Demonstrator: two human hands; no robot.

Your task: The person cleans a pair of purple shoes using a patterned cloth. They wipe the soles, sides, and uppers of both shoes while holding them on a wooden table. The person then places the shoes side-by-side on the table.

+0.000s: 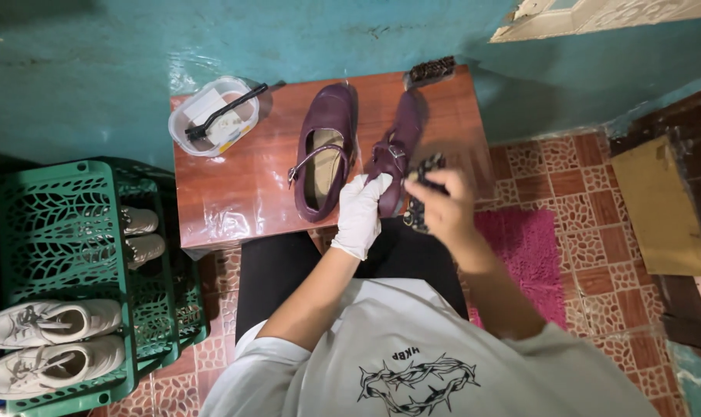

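My left hand [360, 212], in a white glove, grips the heel end of a dark purple strap shoe [397, 147] tipped on its side on a small wooden table [235, 185]. A dark brush [421, 189] is held in my bare right hand [443, 207] against that shoe's near end. The matching purple shoe [325, 150] lies flat and upright on the table just left of them, its opening facing up.
A clear plastic tub [211, 116] with a black brush across it stands at the table's far left corner. Another brush [430, 71] lies at the far right edge. Green crates [65, 232] on my left hold white sneakers [49, 340]. A pink mat [532, 259] covers the tiled floor.
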